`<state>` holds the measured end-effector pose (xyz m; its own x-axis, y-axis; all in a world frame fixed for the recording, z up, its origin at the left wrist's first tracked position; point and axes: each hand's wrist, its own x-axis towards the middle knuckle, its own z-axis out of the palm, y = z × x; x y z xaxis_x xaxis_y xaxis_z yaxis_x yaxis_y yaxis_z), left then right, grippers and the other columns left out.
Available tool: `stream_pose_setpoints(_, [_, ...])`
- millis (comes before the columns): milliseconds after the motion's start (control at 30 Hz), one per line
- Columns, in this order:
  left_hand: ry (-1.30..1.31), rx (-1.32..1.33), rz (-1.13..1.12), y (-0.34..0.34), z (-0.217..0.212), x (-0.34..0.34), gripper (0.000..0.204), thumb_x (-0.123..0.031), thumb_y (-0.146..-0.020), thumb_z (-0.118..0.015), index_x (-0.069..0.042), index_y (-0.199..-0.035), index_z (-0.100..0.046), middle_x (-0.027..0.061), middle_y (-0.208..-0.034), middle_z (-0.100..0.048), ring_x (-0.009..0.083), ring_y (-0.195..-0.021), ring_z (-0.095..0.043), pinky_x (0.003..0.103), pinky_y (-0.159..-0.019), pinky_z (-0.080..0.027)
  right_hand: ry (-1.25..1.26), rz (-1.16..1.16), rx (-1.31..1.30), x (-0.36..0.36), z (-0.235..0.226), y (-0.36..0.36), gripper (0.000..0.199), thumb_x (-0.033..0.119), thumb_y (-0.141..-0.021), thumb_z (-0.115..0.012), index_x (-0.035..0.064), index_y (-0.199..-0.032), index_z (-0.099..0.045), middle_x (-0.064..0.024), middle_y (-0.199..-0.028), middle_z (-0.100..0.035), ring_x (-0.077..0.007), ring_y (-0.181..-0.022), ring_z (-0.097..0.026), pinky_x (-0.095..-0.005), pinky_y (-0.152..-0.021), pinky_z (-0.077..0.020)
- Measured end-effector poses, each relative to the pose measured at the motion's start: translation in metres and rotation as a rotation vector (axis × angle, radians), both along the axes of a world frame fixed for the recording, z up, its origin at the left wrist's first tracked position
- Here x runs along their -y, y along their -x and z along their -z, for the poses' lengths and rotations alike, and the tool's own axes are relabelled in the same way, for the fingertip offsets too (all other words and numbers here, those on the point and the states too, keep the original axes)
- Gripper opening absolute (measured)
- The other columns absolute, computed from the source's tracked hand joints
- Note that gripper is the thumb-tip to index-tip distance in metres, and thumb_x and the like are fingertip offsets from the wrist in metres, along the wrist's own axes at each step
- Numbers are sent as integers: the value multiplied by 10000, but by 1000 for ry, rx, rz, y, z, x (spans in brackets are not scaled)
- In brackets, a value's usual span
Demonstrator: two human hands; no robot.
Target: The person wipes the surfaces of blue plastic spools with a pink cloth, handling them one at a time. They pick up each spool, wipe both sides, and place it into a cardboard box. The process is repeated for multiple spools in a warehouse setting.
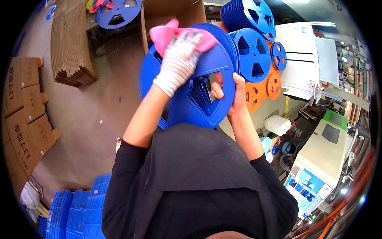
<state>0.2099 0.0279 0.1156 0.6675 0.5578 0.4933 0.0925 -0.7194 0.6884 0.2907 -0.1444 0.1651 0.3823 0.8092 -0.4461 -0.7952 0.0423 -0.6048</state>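
Before my chest is a large blue plastic reel [218,61] with cut-out windows, tilted toward me. My left hand [178,65], in a striped white knit glove with greyish fingers, presses a pink cloth [160,38] against the reel's upper face. The bare right hand [237,93] grips the reel's right rim, thumb on the front and fingers showing through a window. More blue rims show close behind it; whether they are held with it I cannot tell.
Stacked blue reels [254,55] and orange reels [258,89] stand at the right. Ahead is an open cardboard box [175,12], with flattened cartons [68,40] to its left. Blue crates [77,211] stand lower left, cardboard boxes [34,93] far left, and a machine [322,147] right.
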Motion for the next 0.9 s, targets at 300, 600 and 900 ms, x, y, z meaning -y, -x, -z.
stream_pose_setpoints(300, [-90,2,73,-2,-4,-15,408,-61,-801,-599,-38,-1208,-594,165,-1173,-620,342,-1149,-555,410,-1013,-408,43,-70,134,-1,-6,2,494,468,-869,-517,60,-1147,-545,-62,-889,-602,-131,-524,-503,-250,-514,-414])
stream_pose_setpoints(600, [83,-63,17,57,54,-41,351,-14,-756,-596,-31,-1105,-635,161,-1129,-640,317,-1045,-599,393,-944,-456,-54,47,-60,5,22,-10,465,422,-885,-487,24,-1113,-564,-95,-1017,-629,-131,-514,-486,-256,-506,-378])
stream_pose_setpoints(900, [509,108,-558,172,41,-18,238,-103,-940,-539,-26,-1143,-635,79,-1083,-655,166,-971,-593,327,-926,-455,-170,166,-172,-23,63,-38,381,334,-886,-527,11,-1089,-510,-52,-787,-499,-109,-527,-465,-240,-528,-368])
